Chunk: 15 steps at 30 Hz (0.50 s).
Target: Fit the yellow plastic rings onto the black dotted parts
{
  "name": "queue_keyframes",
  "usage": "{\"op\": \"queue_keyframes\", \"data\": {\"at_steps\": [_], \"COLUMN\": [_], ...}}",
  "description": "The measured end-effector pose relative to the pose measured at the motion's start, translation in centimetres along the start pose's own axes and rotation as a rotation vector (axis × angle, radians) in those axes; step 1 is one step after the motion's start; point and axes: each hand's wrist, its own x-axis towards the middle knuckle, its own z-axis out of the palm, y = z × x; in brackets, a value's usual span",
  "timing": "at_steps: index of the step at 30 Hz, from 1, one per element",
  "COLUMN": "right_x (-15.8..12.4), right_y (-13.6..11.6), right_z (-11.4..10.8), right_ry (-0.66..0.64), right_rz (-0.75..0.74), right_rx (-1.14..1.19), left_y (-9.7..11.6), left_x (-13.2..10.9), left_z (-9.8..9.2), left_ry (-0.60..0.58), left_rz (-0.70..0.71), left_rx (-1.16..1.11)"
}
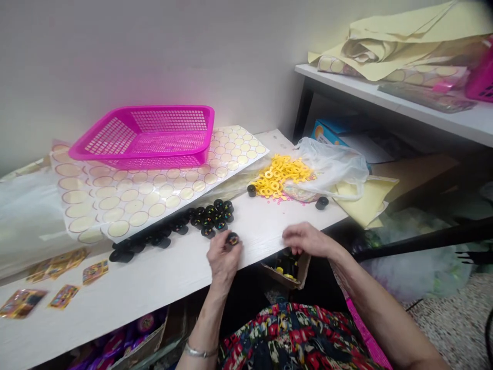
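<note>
My left hand (pixel 222 259) is closed around a small black cup (pixel 232 238) at the front of the white table, with coloured specks showing inside its top. Just beyond it stands a cluster of similar black cups (pixel 210 217), several with bright bits in them, trailing off into a row to the left. At the table's front edge, my right hand (pixel 308 240) has its fingers loosely stretched and apart, and nothing shows in them. Below that hand is a cardboard box (pixel 302 270) with black and yellow pieces. Yellow ring-shaped plastic pieces (pixel 279 174) lie piled farther back.
A pink basket (pixel 138 159) sits on sheets of round stickers (pixel 134 205) against the wall. Single black cups (pixel 322 202) stand near the yellow pile, beside a clear plastic bag (pixel 335 164). Colourful small packets (pixel 63 296) lie at left. A raised shelf (pixel 404 103) stands right.
</note>
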Motion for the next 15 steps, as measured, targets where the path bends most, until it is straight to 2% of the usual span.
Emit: {"op": "queue_keyframes", "data": {"at_steps": [3, 5, 8, 12, 15], "right_x": [3.5, 5.7, 7.7, 8.8, 9.1], "right_y": [-0.1, 0.1, 0.4, 0.7, 1.1], "right_z": [-1.7, -2.2, -2.0, -1.0, -0.6], "right_ry": [0.417, 0.531, 0.547, 0.558, 0.546], "right_rz": [-0.084, -0.088, -0.021, 0.088, 0.065], "right_rx": [-0.204, -0.354, -0.506, -0.721, -0.854], "left_y": [0.6, 0.9, 1.1, 1.1, 1.2], "left_x": [0.1, 0.4, 0.9, 1.0, 0.9], "left_z": [3.1, 4.6, 5.8, 5.9, 5.8], "left_ry": [-0.165, -0.223, -0.271, -0.305, -0.326], "left_rz": [0.043, 0.036, 0.027, 0.028, 0.029], "left_rx": [-0.008, 0.009, 0.009, 0.006, 0.021]}}
